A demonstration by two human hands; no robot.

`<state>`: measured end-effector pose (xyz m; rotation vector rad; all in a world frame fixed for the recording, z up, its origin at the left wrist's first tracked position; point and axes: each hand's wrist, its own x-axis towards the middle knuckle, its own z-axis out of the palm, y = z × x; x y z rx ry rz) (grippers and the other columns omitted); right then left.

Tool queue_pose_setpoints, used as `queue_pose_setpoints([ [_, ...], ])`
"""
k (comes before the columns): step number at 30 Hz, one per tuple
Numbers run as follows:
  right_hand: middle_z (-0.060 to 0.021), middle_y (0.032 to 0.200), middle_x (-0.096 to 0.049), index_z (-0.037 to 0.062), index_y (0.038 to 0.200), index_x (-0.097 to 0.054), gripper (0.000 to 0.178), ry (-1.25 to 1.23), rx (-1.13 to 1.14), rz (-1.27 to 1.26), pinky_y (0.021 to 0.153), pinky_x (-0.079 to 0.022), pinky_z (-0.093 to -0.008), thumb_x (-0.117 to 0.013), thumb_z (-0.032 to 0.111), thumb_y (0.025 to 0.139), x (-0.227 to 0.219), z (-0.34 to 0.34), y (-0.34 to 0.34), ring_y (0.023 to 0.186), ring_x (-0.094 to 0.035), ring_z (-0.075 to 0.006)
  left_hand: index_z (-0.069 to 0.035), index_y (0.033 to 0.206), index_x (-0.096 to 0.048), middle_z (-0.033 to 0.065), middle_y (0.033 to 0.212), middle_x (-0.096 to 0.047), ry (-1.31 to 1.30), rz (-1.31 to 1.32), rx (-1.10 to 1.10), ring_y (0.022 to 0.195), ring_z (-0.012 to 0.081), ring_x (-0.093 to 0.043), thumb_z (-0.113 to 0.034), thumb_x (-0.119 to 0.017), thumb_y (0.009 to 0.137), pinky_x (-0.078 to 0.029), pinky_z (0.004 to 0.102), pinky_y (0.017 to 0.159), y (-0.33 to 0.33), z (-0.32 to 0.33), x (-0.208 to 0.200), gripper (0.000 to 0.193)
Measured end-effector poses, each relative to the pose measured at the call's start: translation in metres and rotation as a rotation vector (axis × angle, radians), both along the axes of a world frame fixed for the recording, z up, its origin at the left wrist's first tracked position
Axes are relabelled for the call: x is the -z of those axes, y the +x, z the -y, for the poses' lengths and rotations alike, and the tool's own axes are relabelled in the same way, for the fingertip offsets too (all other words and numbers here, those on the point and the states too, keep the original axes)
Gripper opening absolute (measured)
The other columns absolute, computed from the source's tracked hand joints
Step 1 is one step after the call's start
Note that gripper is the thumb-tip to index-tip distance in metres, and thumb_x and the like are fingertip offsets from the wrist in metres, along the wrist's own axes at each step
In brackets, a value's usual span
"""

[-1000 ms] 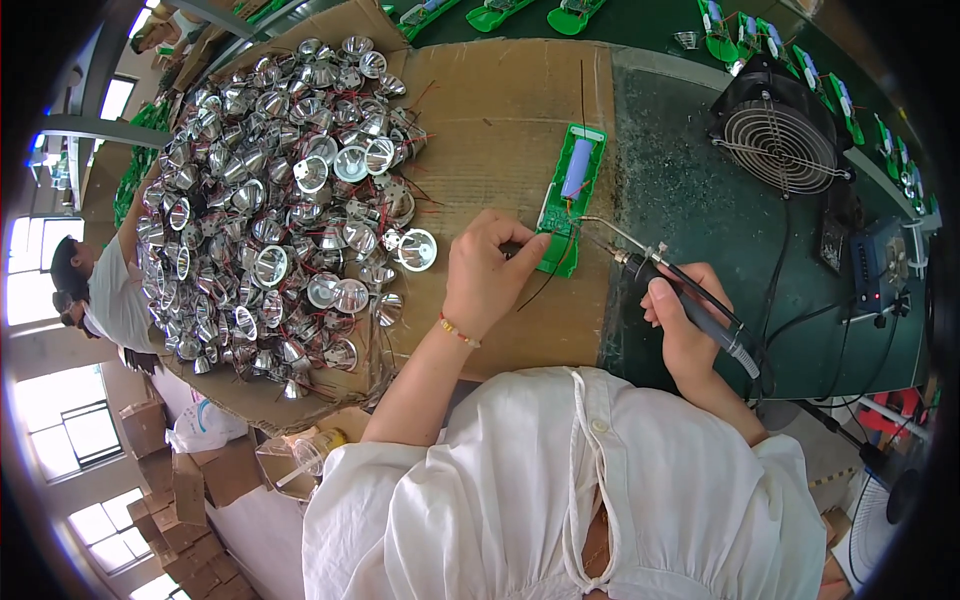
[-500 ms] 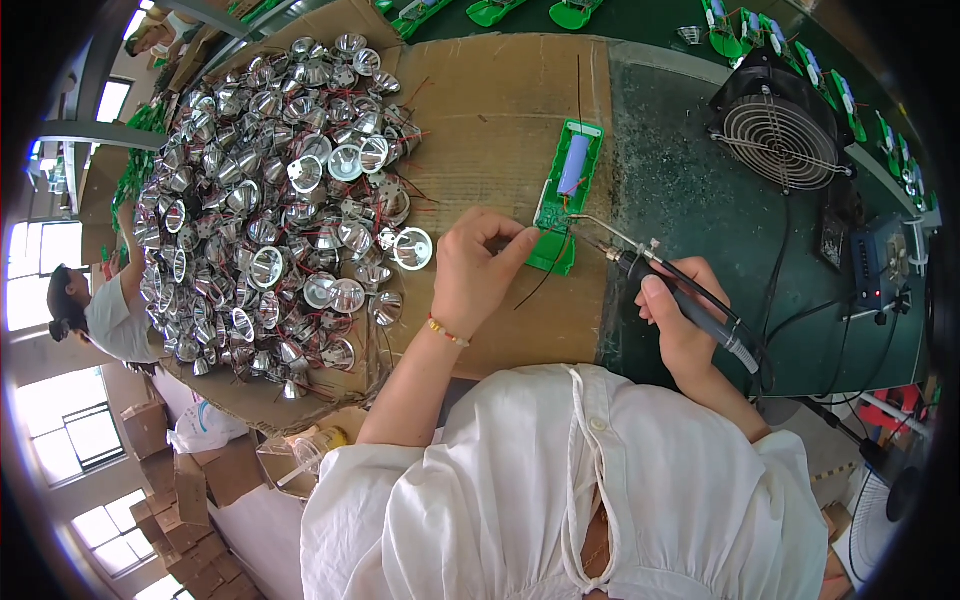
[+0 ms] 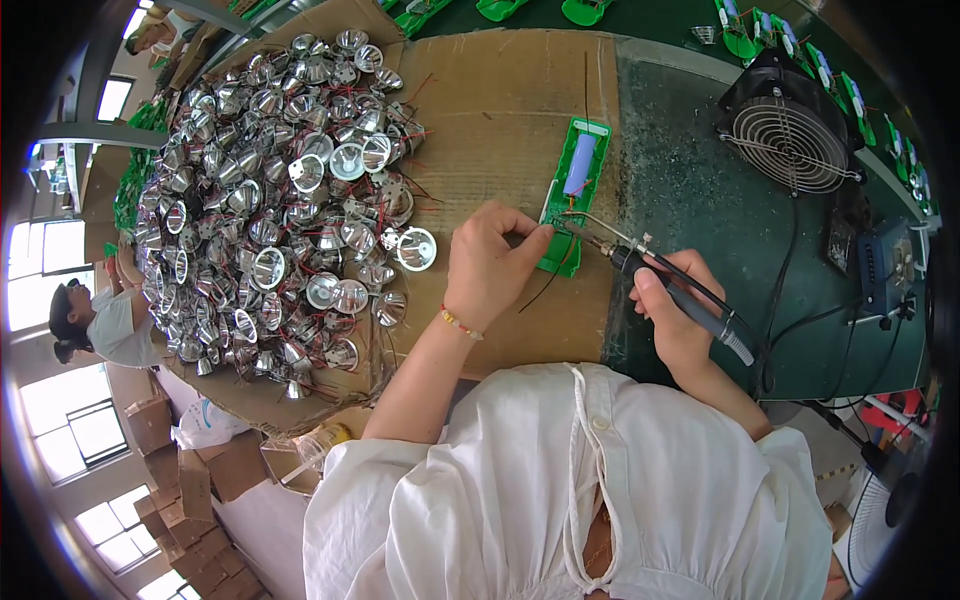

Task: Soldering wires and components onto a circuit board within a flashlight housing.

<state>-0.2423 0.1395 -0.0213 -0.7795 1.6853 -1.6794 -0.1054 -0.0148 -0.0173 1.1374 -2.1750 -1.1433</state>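
Observation:
A green plastic casing lies open on the cardboard in front of me. Inside it are a lilac cylindrical battery cell and a small green circuit board with thin wires. My left hand is pinched at the board's left edge; what its fingertips hold is too small to make out. From the right, my right hand grips a soldering iron with a thin metal feed tube along it. Its tip is at the board, close to my left fingertips. A dark wire trails below the casing.
A large heap of shiny reflector cups with red wires covers the left side. At right stand a black fan with a round grille and a blue control box with cables. More green casings line the far edge. Another person sits at left.
The view has shifted slightly, so casing and hands appear a little further right. Both hands keep their positions at the board, with the iron's tip still there.

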Motion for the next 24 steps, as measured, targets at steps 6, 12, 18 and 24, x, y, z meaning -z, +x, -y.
queue_pose_setpoints([
  [6,-0.0074,0.069,-0.060,-0.0008,0.088,-0.054,0.017,-0.032,0.082,0.091,0.052,-0.044,-0.0197,-0.064,0.011,0.080,-0.006,-0.006,-0.001,0.058,-0.055,-0.0081,-0.001,0.068,-0.064,0.0096,0.068,-0.057,0.010,0.011,-0.004,0.057,0.0209,-0.053,-0.014,-0.068,0.070,-0.041,0.0309,0.053,0.001,0.002,-0.001,0.013],
  [12,-0.0076,0.069,-0.060,-0.0010,0.088,-0.054,0.017,-0.051,0.090,0.076,0.051,-0.045,-0.0199,-0.063,0.011,0.081,-0.006,-0.012,-0.008,0.059,-0.056,-0.0085,-0.001,0.068,-0.064,0.0098,0.067,-0.057,0.007,0.025,-0.004,0.057,0.0211,-0.054,-0.014,-0.068,0.070,-0.043,0.0309,0.054,-0.001,0.003,-0.003,0.013],
  [18,-0.0070,0.069,-0.060,-0.0002,0.089,-0.054,0.017,-0.027,0.134,0.104,0.052,-0.045,-0.0198,-0.063,0.011,0.081,0.004,-0.024,-0.027,0.058,-0.056,-0.0080,0.001,0.078,-0.065,0.0063,0.070,-0.064,0.274,-0.078,-0.088,0.060,0.0079,-0.057,-0.019,-0.066,0.078,-0.045,0.0237,0.053,0.000,0.003,-0.013,0.020],
  [24,-0.0061,0.068,-0.060,0.0009,0.085,-0.054,0.014,0.054,0.149,0.147,0.052,-0.044,-0.0209,-0.063,0.011,0.080,0.011,-0.032,-0.043,0.058,-0.054,-0.0076,0.003,0.070,-0.062,0.0081,0.053,-0.056,-0.130,0.241,0.376,0.047,0.0075,-0.052,-0.008,-0.060,0.074,-0.043,0.0237,0.046,-0.024,0.029,-0.012,0.012],
])
